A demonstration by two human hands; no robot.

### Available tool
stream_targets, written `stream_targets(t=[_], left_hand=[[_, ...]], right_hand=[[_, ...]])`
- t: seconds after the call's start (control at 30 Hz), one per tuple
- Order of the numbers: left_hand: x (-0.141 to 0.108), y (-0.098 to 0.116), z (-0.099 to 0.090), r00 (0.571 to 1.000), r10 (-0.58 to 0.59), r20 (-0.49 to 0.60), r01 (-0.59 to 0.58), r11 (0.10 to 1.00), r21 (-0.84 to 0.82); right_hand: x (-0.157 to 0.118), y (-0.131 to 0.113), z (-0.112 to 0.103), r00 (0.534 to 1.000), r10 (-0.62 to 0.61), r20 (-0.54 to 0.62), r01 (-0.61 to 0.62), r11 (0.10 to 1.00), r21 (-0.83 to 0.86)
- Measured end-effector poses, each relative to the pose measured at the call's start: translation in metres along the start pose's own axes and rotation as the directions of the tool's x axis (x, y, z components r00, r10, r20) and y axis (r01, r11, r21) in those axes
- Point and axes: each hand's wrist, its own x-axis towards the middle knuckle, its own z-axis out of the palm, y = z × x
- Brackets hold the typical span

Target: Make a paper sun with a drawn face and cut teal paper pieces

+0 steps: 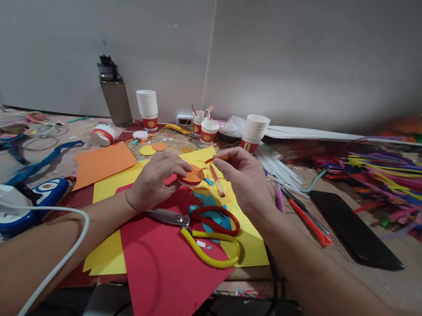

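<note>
My left hand (158, 179) rests over the paper pile, its fingers closed at the edge of a round orange paper disc (192, 176) with a red rim. To its right, my right hand (245, 176) pinches a small orange paper strip (222, 158) between thumb and fingertips. An orange pen (217, 181) lies between the two hands. Below them, scissors (188, 221) with one red and one yellow handle lie open on red paper (167, 272). Blue paper scraps (211, 213) are partly under the handles, and yellow paper (253, 247) spreads beneath.
Stacked paper cups (255, 133) stand at the back, near another cup stack (147, 110) and a bottle (115, 95). On the right lie a utility knife (310, 221), a black phone (353, 230) and colourful pipe cleaners (407, 185). A white cable (82, 234) crosses above my left forearm.
</note>
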Motion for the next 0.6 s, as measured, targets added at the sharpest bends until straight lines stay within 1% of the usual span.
stream_targets(t=[0.03,0.1,0.17,0.23,0.3,0.4,0.47,0.6], left_hand=[[0.0,0.0,-0.001,1.0,0.009,-0.006,-0.009,1.0,0.007],[0.001,0.0,-0.002,1.0,0.014,-0.007,-0.014,1.0,0.017],[0.001,0.0,-0.002,1.0,0.013,-0.003,-0.012,1.0,0.02],[0.001,-0.001,-0.002,1.0,0.015,-0.005,-0.015,1.0,0.015],[0.001,-0.001,-0.002,1.0,0.017,-0.01,-0.017,1.0,0.006],[0.001,-0.001,-0.002,1.0,0.014,-0.013,-0.014,1.0,-0.013],[0.001,-0.001,-0.002,1.0,0.005,-0.018,-0.006,1.0,-0.024],[0.0,0.0,-0.002,0.999,-0.022,-0.029,0.022,1.0,-0.022]], right_hand=[[-0.003,-0.001,0.001,0.996,-0.085,0.007,0.086,0.995,-0.058],[-0.008,-0.003,0.003,0.971,-0.236,0.045,0.24,0.959,-0.151],[-0.012,-0.004,0.004,0.935,-0.343,0.089,0.354,0.908,-0.226],[-0.014,-0.004,0.005,0.902,-0.414,0.124,0.432,0.851,-0.298],[-0.015,-0.003,0.005,0.872,-0.464,0.156,0.488,0.8,-0.35],[-0.014,-0.001,0.005,0.837,-0.498,0.224,0.546,0.742,-0.389],[-0.014,0.001,0.004,0.817,-0.513,0.262,0.576,0.712,-0.402],[-0.013,0.005,0.003,0.784,-0.545,0.296,0.62,0.668,-0.413]])
